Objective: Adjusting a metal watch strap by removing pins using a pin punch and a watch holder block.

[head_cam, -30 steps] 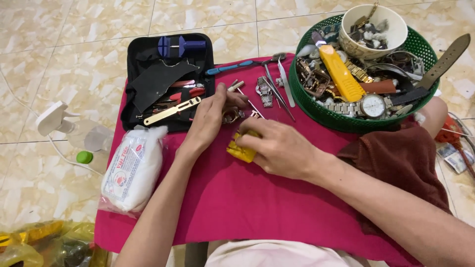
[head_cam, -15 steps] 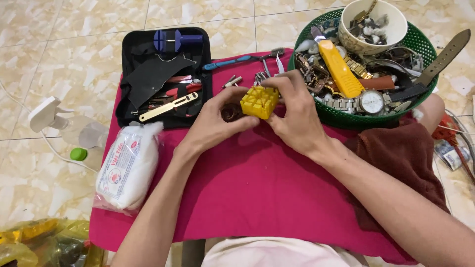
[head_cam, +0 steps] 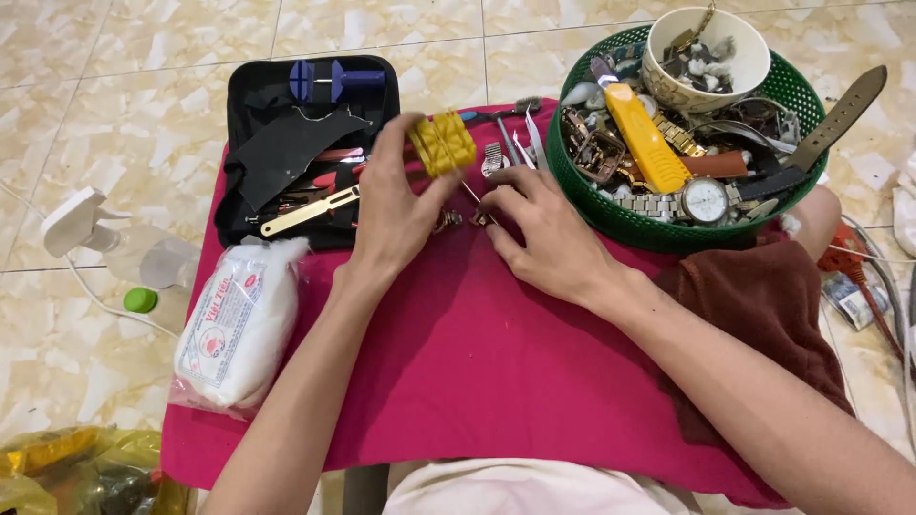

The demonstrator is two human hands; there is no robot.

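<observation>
Yellow plastic block [head_cam: 442,143] pinched in left hand [head_cam: 396,215] fingers above pink tabletop [head_cam: 496,362]; right hand [head_cam: 539,229] fingers curl narrow on small metal parts [head_cam: 477,217]. White labelled bag [head_cam: 239,324] left. Black tool case [head_cam: 296,143] holds tools; green basket [head_cam: 668,229] holds watches, bowl [head_cam: 701,57].

The small yellow ridged plastic block [head_cam: 443,143], gripped half a second ago by both hands together, is now pinched by the left hand [head_cam: 396,215] alone and lifted toward the black tool case; the right hand [head_cam: 539,229] has let go and dropped onto the magenta cloth [head_cam: 477,362], fingertips at small metal parts
</observation>
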